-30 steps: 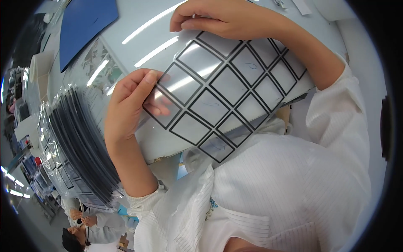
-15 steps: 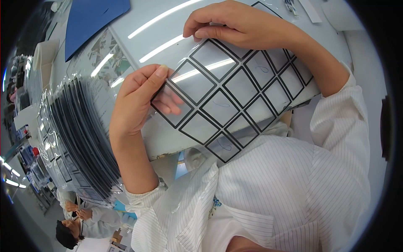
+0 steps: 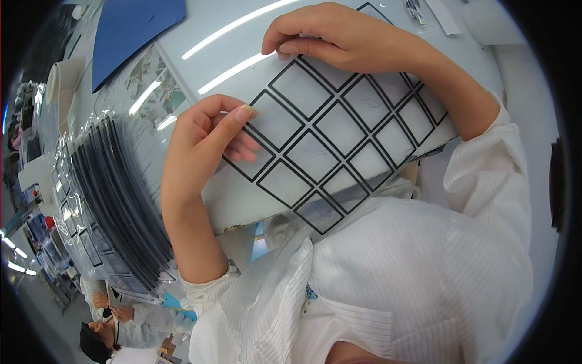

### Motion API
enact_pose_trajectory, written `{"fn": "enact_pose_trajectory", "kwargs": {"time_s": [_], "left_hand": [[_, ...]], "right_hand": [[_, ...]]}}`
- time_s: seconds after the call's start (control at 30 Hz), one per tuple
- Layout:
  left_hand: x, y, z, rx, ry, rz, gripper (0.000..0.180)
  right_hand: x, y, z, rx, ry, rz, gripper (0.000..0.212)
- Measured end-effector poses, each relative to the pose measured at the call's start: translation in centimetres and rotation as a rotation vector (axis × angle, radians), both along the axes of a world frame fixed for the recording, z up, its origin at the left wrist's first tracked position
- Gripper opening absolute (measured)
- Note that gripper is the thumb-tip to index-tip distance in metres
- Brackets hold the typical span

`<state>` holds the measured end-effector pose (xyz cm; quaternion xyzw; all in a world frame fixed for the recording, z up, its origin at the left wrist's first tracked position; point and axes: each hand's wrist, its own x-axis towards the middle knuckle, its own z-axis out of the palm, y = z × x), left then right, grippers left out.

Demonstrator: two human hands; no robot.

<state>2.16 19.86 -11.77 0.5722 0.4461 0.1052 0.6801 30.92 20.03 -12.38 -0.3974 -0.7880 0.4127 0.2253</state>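
Note:
A clear plastic sheet (image 3: 311, 155) printed with rows of black square outlines lies slanted over the table's near edge, one corner reaching past it toward my shirt. Faint blue pen marks show in some squares. At its left corner, my left hand (image 3: 197, 136) pinches the edge, thumb on top and the other fingers beneath, partly seen through the plastic. My right hand (image 3: 348, 37) curls over the far edge with thumb and fingers closed together. What exactly lies between those fingertips is hard to see, but the sheet's edge runs right under them.
A thick stack of similar dark-framed sheets (image 3: 115, 200) in clear wrap stands at the left. Beyond lie a blue board (image 3: 136, 36) and a printed paper (image 3: 145, 85) under clear covering on the white table (image 3: 236, 203). Another person (image 3: 130, 318) sits at lower left.
The sheet has tilted flatter and shifted slightly left, and the bright glare across its squares is gone. My left thumb has slid a little to the right; my right hand barely moved.

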Motion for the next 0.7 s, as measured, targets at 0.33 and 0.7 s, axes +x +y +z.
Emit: {"fn": "enact_pose_trajectory", "kwargs": {"time_s": [0.33,0.7], "left_hand": [[-0.06,-0.13,-0.09,0.048,0.032,0.007,0.023],[-0.22,-0.09,0.12,0.052,0.041,-0.019,0.028]], "right_hand": [[0.21,0.08,0.61,-0.014,-0.092,-0.043,0.020],[0.20,0.08,0.63,-0.015,-0.088,-0.041,0.021]]}}
